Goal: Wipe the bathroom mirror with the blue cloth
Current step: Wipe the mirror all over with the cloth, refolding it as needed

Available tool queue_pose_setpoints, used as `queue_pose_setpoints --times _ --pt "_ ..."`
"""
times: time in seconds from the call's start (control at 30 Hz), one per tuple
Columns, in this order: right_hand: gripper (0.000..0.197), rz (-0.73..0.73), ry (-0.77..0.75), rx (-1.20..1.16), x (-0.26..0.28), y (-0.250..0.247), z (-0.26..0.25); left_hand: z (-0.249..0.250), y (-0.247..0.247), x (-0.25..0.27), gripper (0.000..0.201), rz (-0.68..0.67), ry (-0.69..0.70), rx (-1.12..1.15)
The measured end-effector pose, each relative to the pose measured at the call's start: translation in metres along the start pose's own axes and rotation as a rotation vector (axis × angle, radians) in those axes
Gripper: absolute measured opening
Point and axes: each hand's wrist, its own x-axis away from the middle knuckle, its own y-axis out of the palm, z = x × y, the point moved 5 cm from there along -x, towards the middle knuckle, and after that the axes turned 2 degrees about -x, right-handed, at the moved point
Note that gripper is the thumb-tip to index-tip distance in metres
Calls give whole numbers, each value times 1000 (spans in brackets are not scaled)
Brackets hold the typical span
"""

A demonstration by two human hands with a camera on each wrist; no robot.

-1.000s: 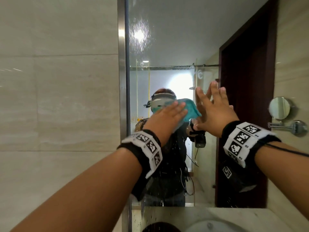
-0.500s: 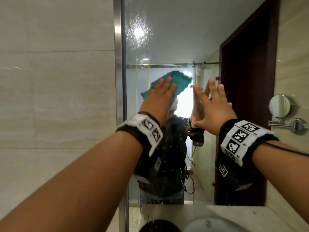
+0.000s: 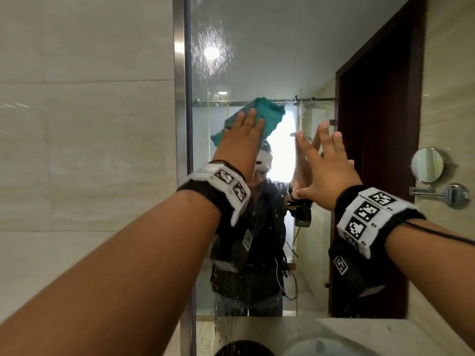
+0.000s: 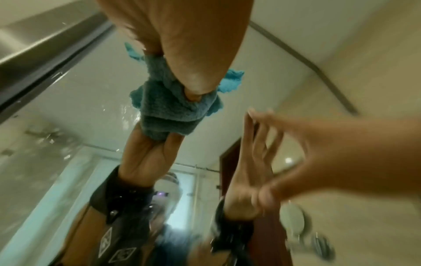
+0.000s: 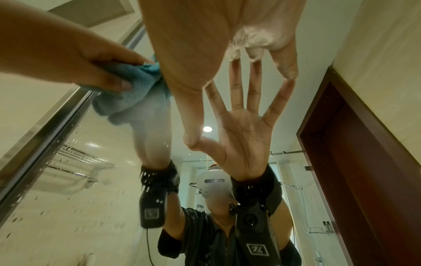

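Blue cloth lies bunched flat against the bathroom mirror, near the mirror's left edge, about mid-height. Left hand presses it to the glass with straight fingers, palm over the cloth; grip is open, flat-handed. Right hand is just beside, toward the mirror's middle, fingers spread and fingertips touching the glass, holding nothing. Water droplets spot the lower glass. Small round wall mirror is mounted on the tiled wall beyond the right edge.
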Motion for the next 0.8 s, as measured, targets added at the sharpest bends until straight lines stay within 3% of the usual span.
queue_pose_setpoints --times 0.1,0.23,0.3,0.4,0.57,0.8 --pt "122 5 3 8 0 1 0 7 6 4 81 -8 2 -11" --pt "112 -13 -5 26 -2 1 0 47 55 49 71 -134 208 -70" --pt "111 -19 -6 32 -2 1 0 49 62 52 68 -183 243 -89" --pt "114 -2 -3 12 0 1 -1 37 41 27 71 -123 213 -158" --pt "120 13 2 40 0 -1 0 19 -3 -12 79 -22 18 -20" --pt "107 103 -29 99 0 -12 -8 42 49 29 67 -129 175 -62"
